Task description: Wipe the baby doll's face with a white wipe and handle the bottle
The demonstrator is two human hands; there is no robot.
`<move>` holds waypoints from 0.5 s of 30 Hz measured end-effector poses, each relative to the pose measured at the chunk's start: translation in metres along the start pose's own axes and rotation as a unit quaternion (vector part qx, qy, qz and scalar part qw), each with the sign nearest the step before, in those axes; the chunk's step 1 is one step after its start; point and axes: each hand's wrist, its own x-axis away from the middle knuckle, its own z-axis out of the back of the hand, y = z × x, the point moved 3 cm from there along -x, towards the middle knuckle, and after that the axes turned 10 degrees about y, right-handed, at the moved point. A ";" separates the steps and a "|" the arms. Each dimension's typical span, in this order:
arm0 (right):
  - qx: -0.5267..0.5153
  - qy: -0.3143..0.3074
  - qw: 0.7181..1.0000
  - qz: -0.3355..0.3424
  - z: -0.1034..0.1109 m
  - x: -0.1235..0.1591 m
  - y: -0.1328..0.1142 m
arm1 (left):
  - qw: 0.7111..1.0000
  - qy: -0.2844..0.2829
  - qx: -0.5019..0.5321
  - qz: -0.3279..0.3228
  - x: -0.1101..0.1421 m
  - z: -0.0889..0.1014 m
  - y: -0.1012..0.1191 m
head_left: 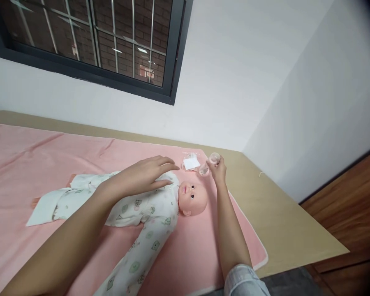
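A baby doll (191, 198) in a white patterned sleepsuit lies on its back on a pink blanket (24, 164), head toward the right. My left hand (144, 174) rests flat on the doll's chest, fingers stretched out. My right hand (217, 167) reaches past the doll's head and pinches a small clear round object (214, 158). A second clear round piece (204, 169) sits just left of that hand, touching or nearly touching it.
A small clear packet with a white paper (191, 162) lies on the blanket near the doll's head. The blanket covers a tan tabletop (280, 213) set into a white wall corner. A barred dark-framed window (111, 41) is above. Wooden floor shows at the right.
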 end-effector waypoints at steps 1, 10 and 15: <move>-0.028 0.005 1.000 0.005 0.002 0.000 -0.010 | 1.000 0.023 -0.002 0.004 -0.004 -0.003 0.000; -0.321 -0.118 0.938 0.052 -0.010 0.069 -0.120 | 0.977 0.186 0.062 0.082 -0.019 -0.022 0.000; -0.341 -0.172 0.922 0.061 -0.016 0.110 -0.151 | 0.967 0.206 0.105 0.106 -0.019 -0.017 -0.002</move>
